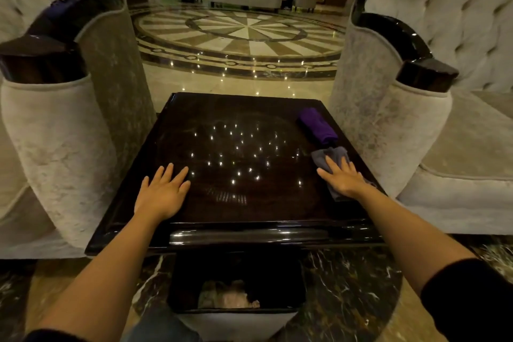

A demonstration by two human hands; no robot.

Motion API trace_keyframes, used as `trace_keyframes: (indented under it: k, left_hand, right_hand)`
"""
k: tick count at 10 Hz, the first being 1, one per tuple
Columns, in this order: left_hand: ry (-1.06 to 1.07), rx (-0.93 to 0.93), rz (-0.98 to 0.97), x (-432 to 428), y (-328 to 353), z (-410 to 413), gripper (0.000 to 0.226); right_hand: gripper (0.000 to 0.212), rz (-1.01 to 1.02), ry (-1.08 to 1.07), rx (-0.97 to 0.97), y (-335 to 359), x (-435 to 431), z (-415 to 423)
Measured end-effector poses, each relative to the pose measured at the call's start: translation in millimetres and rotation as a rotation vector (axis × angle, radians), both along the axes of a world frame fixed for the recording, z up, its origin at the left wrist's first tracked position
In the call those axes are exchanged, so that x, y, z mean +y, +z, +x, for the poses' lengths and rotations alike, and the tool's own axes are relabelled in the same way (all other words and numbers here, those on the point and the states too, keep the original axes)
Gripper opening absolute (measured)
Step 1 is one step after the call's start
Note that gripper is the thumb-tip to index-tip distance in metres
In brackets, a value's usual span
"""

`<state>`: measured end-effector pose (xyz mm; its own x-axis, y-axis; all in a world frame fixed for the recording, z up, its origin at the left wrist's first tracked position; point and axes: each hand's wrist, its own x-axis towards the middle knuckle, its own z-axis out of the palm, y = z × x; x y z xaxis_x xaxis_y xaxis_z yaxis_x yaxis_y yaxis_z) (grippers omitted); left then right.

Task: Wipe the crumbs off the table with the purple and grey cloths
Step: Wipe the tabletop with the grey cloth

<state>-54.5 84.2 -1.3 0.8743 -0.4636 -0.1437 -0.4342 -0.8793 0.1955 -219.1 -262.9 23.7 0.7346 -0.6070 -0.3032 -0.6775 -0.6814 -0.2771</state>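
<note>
A dark glossy square table (238, 108) stands between two armchairs. The purple cloth (316, 126) lies folded near the table's right edge. Just in front of it lies the grey cloth (329, 155), with my right hand (344, 179) pressed flat on top of it, fingers spread. My left hand (163, 191) rests flat on the bare tabletop at the near left, fingers apart, holding nothing. Bright specks on the tabletop look like reflected ceiling lights; I cannot make out crumbs.
Pale upholstered armchairs with dark wooden arms stand close on the left (55, 119) and right (416, 119). A dark bin (236, 297) with rubbish in it sits on the floor below the table's near edge. Polished patterned floor (244, 33) lies beyond.
</note>
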Motion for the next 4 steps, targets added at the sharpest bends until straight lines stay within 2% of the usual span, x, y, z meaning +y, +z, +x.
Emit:
trace_keyframes:
  k: [2,3,4]
  left_hand:
    - [0.009,0.004,0.043,-1.5,5.8,0.4,0.051]
    - [-0.005,0.045,0.155,-7.7,25.3,-0.3,0.052]
    - [0.005,0.017,0.221,-16.7,50.3,-2.1,0.053]
  right_hand:
    - [0.062,-0.200,0.042,0.167,10.7,13.5,1.8]
    - [0.063,-0.376,0.097,0.255,25.0,29.3,4.3]
    - [0.064,-0.356,0.090,0.192,39.4,44.3,6.4]
